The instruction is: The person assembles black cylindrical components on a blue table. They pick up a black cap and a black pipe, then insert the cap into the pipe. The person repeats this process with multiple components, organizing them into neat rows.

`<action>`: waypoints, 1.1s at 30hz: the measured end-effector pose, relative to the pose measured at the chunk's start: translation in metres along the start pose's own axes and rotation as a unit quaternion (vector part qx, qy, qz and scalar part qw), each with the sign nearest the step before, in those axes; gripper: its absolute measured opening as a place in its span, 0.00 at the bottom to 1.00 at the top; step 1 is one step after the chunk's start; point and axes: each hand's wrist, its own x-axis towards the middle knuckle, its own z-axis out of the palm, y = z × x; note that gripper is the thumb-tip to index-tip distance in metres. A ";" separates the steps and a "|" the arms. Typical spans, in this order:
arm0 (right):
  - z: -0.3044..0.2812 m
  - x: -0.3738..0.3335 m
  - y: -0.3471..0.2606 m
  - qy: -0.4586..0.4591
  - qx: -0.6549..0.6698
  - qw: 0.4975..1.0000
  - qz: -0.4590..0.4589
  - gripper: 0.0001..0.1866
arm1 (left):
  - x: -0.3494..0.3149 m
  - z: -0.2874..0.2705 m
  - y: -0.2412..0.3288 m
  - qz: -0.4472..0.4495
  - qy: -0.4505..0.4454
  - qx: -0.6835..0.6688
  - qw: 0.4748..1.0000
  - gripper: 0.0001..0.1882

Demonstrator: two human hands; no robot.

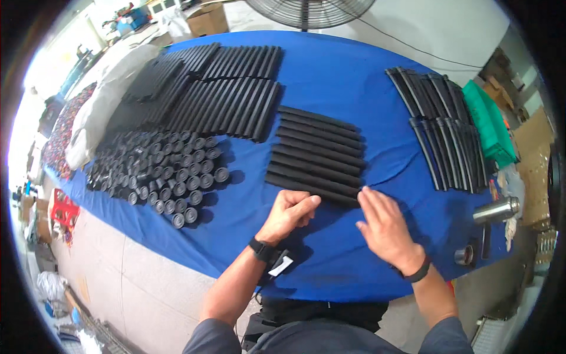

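Several black ribbed tubes or sleeves [318, 147] lie side by side in a row on the blue cloth, in front of me. My left hand [289, 213] is curled into a loose fist just below the left part of the nearest tube, thumb on top; nothing shows sticking out of it. My right hand [386, 227] has its fingers stretched out, the tips at the right end of that nearest tube. Whether they press on it I cannot tell.
Round black caps [177, 171] crowd the left, below stacks of black tubes [236, 106]. Black rods [439, 130] lie at right beside green cloth [488, 123]. A metal flask [496, 210] and cup [464, 255] stand near the right edge. A fan [306, 13] is behind the table.
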 end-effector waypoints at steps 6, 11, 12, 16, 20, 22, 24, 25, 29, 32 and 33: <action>0.027 -0.002 -0.022 -0.054 -0.040 0.998 -0.002 0.32 | -0.005 -0.011 0.017 0.057 0.045 -0.043 0.996 0.17; 0.031 -0.001 -0.025 -0.024 0.021 0.999 -0.015 0.30 | -0.015 -0.073 0.065 0.251 0.217 0.588 0.737 0.12; 0.030 -0.001 -0.025 -0.021 0.051 0.998 -0.012 0.29 | -0.019 -0.086 0.067 0.251 0.230 0.646 0.683 0.16; 0.039 0.016 -0.027 -0.024 0.030 0.999 -0.007 0.28 | -0.028 -0.130 0.061 0.125 0.191 0.757 0.612 0.20; 0.050 0.022 -0.026 -0.016 0.048 0.999 0.015 0.20 | -0.018 -0.141 0.054 0.128 0.153 0.770 0.607 0.18; 0.050 0.021 -0.029 -0.026 0.051 0.998 0.018 0.18 | -0.020 -0.145 0.052 0.178 0.157 0.759 0.607 0.18; 0.047 0.014 -0.035 -0.044 0.083 0.995 0.018 0.17 | -0.041 -0.135 0.060 0.229 0.170 0.695 0.660 0.19; 0.045 0.008 -0.039 -0.067 0.100 0.992 0.028 0.17 | -0.060 -0.130 0.066 0.238 0.167 0.660 0.693 0.20; 0.032 -0.036 -0.030 -0.132 0.114 0.979 0.104 0.16 | -0.102 -0.111 0.055 0.156 0.088 0.435 0.882 0.17; 0.024 -0.052 -0.036 -0.150 0.120 0.971 0.142 0.17 | -0.151 -0.117 0.045 0.105 0.029 0.325 0.940 0.19; 0.024 -0.053 -0.037 -0.155 0.120 0.970 0.145 0.17 | -0.164 -0.127 0.039 0.136 -0.008 0.328 0.935 0.21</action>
